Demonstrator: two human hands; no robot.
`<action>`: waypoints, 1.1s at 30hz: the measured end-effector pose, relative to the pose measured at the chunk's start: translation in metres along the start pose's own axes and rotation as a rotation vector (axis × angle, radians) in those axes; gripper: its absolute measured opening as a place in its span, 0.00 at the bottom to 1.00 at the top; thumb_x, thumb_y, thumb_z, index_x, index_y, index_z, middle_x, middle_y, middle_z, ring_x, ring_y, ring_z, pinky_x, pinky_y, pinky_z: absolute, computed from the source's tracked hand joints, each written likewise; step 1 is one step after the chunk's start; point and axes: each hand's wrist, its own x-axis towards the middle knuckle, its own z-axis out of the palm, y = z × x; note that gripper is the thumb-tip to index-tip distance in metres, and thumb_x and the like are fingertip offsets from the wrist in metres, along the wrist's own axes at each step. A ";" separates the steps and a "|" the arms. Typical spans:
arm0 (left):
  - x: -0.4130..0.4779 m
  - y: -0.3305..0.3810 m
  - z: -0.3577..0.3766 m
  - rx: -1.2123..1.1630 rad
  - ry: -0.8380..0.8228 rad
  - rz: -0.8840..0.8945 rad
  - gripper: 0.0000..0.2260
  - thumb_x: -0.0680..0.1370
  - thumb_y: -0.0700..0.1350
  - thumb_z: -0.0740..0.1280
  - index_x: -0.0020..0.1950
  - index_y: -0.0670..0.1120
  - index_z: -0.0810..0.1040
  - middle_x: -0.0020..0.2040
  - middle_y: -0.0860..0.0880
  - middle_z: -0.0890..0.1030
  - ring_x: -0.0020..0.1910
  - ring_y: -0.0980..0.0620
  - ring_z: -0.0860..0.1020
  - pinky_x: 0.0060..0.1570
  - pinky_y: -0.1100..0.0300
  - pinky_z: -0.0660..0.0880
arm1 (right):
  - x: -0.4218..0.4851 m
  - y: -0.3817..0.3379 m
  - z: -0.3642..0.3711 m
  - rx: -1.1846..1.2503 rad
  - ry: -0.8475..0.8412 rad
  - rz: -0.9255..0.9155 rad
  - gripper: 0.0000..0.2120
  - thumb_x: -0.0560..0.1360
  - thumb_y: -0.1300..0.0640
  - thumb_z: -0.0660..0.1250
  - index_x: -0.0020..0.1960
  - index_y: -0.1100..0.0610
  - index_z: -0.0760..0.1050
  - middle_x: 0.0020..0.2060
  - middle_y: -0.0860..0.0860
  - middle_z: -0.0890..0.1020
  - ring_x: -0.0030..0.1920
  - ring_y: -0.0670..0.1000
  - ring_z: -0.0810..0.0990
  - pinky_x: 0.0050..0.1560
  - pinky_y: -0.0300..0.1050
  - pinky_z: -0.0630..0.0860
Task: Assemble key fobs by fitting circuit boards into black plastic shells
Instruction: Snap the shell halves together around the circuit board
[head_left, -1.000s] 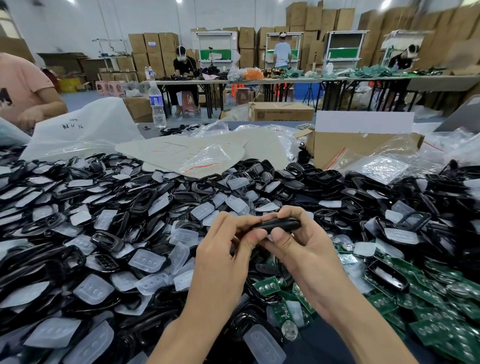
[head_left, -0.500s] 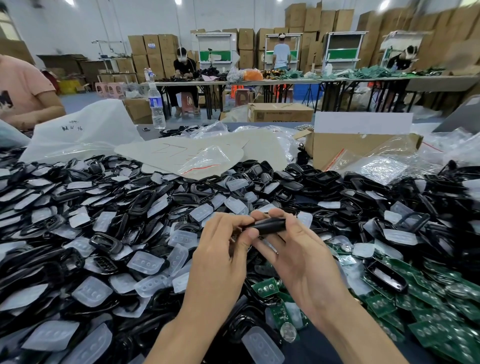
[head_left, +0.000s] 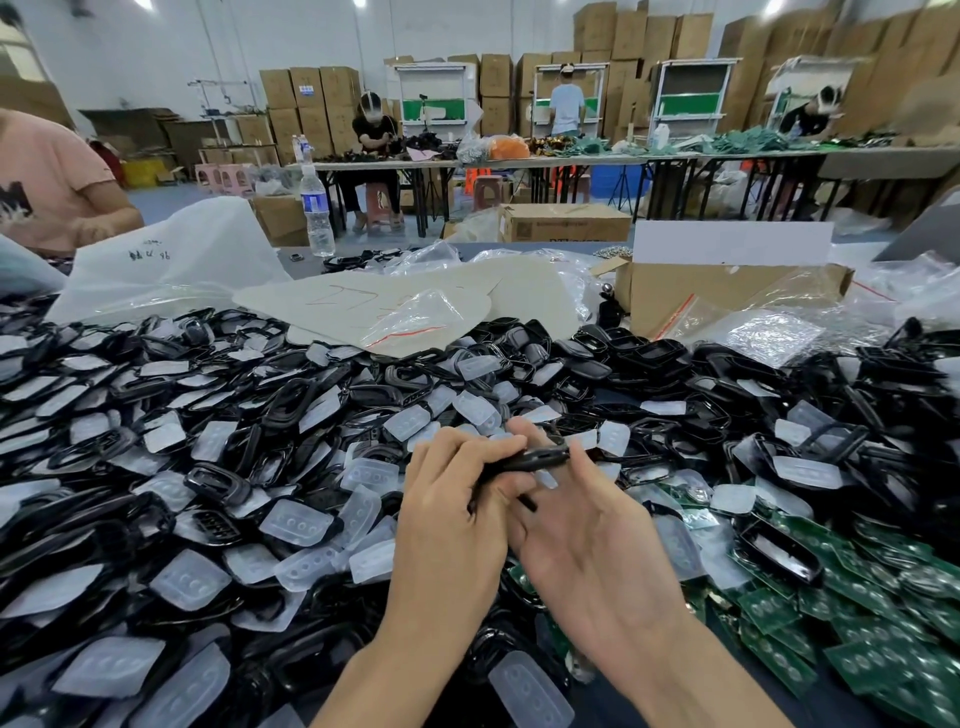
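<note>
**Above the heap (head_left: 311, 395): one fob in hand, most still to do**

At left, loose black shells (head_left: 218, 483) and clear button pads (head_left: 296, 522), unassembled. At centre, one black shell (head_left: 535, 457) held edge-on, pinched by left hand (head_left: 452, 519) and right hand (head_left: 587, 545); board inside not discernible. At right, green circuit boards (head_left: 883, 597), unfitted. Likely far from finished.

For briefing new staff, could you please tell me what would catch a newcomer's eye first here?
A heap of black shells and clear pads covers the left and middle. At centre, the left hand and right hand pinch one black shell; green circuit boards lie lower right.
</note>
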 end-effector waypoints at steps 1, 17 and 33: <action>0.000 0.000 0.000 -0.009 0.001 -0.010 0.10 0.75 0.43 0.68 0.52 0.57 0.82 0.48 0.62 0.76 0.53 0.52 0.76 0.51 0.65 0.71 | 0.000 0.001 0.000 0.006 0.006 0.000 0.23 0.80 0.50 0.61 0.69 0.63 0.76 0.55 0.59 0.81 0.44 0.51 0.80 0.55 0.45 0.81; 0.003 0.005 -0.002 -0.001 -0.063 -0.012 0.11 0.76 0.53 0.67 0.58 0.58 0.82 0.54 0.63 0.78 0.60 0.55 0.76 0.57 0.72 0.68 | 0.003 -0.001 -0.002 -0.136 0.035 -0.110 0.22 0.77 0.50 0.62 0.64 0.62 0.81 0.62 0.61 0.82 0.54 0.53 0.83 0.52 0.43 0.82; 0.017 0.007 -0.011 -0.819 -0.129 -0.648 0.11 0.74 0.54 0.70 0.42 0.49 0.87 0.35 0.47 0.81 0.30 0.55 0.76 0.29 0.64 0.74 | 0.009 -0.007 -0.012 -0.652 0.007 -0.276 0.15 0.70 0.47 0.74 0.54 0.50 0.85 0.51 0.56 0.86 0.47 0.52 0.83 0.50 0.40 0.80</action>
